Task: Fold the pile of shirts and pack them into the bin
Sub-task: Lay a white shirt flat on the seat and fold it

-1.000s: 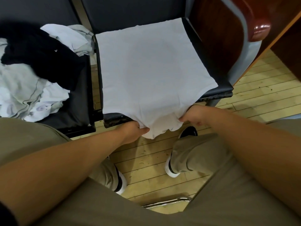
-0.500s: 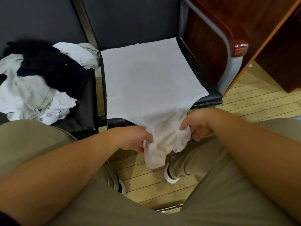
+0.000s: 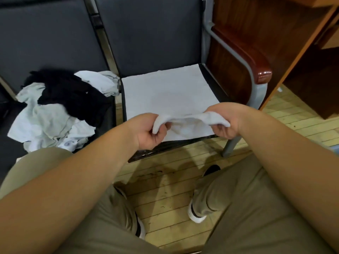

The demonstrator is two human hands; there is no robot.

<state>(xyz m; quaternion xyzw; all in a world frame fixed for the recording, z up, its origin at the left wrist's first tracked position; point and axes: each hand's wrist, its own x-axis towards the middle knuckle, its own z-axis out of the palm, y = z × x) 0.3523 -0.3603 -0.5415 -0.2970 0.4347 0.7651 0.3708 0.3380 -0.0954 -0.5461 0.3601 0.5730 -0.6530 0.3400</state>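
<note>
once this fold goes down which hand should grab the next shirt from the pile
Left, probably. The pile sits on the seat nearer the left hand; the right hand would have to cross the white shirt. Both hands now grip its near edge.

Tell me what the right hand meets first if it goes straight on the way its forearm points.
Probably the flat part of the white shirt on the chair seat, whose hem the right hand grips. The left hand lies close to that line; depth is unclear.
</note>
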